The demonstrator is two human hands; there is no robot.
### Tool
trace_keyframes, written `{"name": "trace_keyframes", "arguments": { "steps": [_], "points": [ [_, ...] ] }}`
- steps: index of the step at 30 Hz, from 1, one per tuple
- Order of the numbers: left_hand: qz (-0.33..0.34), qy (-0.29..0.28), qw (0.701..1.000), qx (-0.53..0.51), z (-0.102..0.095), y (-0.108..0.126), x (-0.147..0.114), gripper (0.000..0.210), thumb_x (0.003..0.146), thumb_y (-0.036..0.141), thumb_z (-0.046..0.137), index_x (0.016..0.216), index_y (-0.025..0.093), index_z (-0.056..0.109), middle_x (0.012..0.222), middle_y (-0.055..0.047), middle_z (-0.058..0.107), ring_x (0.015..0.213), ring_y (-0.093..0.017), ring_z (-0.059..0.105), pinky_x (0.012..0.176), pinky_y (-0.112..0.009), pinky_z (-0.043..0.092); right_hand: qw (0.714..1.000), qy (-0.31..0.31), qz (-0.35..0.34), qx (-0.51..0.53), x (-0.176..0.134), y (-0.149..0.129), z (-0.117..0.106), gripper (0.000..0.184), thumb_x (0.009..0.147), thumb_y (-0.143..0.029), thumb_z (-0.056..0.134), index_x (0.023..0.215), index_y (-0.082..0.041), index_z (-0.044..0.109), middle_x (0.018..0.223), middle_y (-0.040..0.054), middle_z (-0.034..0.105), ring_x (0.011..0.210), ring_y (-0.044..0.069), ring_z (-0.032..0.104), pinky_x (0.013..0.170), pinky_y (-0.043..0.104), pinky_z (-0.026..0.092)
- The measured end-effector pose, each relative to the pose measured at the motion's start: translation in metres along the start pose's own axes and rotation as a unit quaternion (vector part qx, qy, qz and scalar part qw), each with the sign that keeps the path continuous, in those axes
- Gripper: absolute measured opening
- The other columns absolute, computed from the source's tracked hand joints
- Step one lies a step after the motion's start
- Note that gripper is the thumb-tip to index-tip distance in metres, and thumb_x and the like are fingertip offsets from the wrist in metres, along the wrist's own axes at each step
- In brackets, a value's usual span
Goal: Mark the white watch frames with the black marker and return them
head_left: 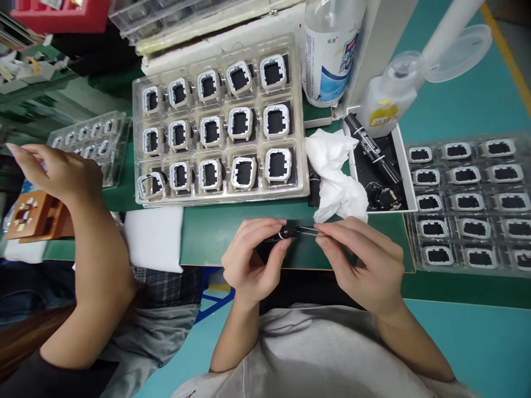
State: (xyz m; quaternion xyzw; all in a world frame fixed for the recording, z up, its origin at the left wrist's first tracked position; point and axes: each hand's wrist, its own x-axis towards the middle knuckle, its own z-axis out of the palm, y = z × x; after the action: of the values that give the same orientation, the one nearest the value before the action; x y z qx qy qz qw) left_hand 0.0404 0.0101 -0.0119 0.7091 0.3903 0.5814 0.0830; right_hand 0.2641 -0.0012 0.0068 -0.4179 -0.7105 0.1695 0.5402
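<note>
Head view: green table [207,226], front edge running crosswise beneath both hands, right edge just past a white box. Over the left part of the table, a co-worker's arm [93,243], well apart from the work. Toward the back edge, a clear tray [224,197] of white-rimmed frames [244,186] in rows. Past the right edge, a second tray [452,214] with more of the same. Near the right edge, the white box [406,171], with crumpled tissue [340,190] between box and clear tray.

At the middle of the front edge, left hand [254,257] and right hand [367,260], face to face. In the left, pinched between thumb and fingers, a black pen-like tool [290,232]; in the right, gripped by the fingertips, a thin piece [309,230]. Long axis of the tool roughly parallel to the front edge, black end toward the right hand; thin piece nearly in line with it. Impossible to tell whether touching or just apart. By judgement, more room leftward along the front edge and toward the body; tighter beyond the fingertips, because of the tissue and box.
</note>
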Motion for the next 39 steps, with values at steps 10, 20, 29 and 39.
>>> {"name": "trace_keyframes", "arguments": {
  "steps": [10, 20, 29, 39],
  "points": [
    [0.004, -0.013, 1.000, 0.016, -0.0022, -0.0013, -0.0006, 0.022, 0.121, 0.022, 0.085, 0.142, 0.027, 0.088, 0.113, -0.006, 0.094, 0.100, -0.028, 0.093, 0.084, -0.045, 0.076, 1.000, 0.002, 0.003, 0.002, -0.0002, -0.0011, -0.0007, 0.026, 0.119, -0.005, 0.083, 0.133, -0.026, 0.089, 0.103, 0.0025, 0.094, 0.086, 0.020, 0.090, 0.078, 0.032, 0.076],
    [0.003, -0.009, 1.000, 0.023, -0.0027, -0.0017, -0.0007, 0.020, 0.122, 0.025, 0.083, 0.141, 0.026, 0.090, 0.111, -0.007, 0.094, 0.099, -0.028, 0.092, 0.083, -0.045, 0.075, 1.000, -0.003, 0.011, 0.003, -0.0005, -0.0015, 0.0000, 0.026, 0.119, -0.006, 0.082, 0.135, -0.026, 0.089, 0.106, 0.0027, 0.095, 0.086, 0.019, 0.089, 0.071, 0.031, 0.072],
    [0.010, -0.015, 1.000, 0.018, -0.0028, -0.0021, 0.0002, 0.019, 0.122, 0.026, 0.082, 0.140, 0.025, 0.089, 0.110, -0.007, 0.094, 0.097, -0.029, 0.090, 0.083, -0.046, 0.074, 1.000, -0.004, 0.015, 0.005, 0.0010, -0.0024, -0.0013, 0.023, 0.119, -0.007, 0.082, 0.127, -0.026, 0.090, 0.097, 0.0007, 0.092, 0.080, 0.019, 0.086, 0.073, 0.031, 0.073],
    [0.012, -0.006, 1.000, 0.026, -0.0025, -0.0023, 0.0012, 0.021, 0.122, 0.028, 0.082, 0.141, 0.027, 0.090, 0.110, -0.007, 0.095, 0.097, -0.029, 0.088, 0.082, -0.046, 0.072, 1.000, -0.007, 0.018, 0.003, 0.0002, -0.0029, -0.0016, 0.026, 0.119, -0.008, 0.083, 0.135, -0.027, 0.089, 0.107, 0.0027, 0.095, 0.081, 0.018, 0.087, 0.066, 0.031, 0.068]
  ]
}}
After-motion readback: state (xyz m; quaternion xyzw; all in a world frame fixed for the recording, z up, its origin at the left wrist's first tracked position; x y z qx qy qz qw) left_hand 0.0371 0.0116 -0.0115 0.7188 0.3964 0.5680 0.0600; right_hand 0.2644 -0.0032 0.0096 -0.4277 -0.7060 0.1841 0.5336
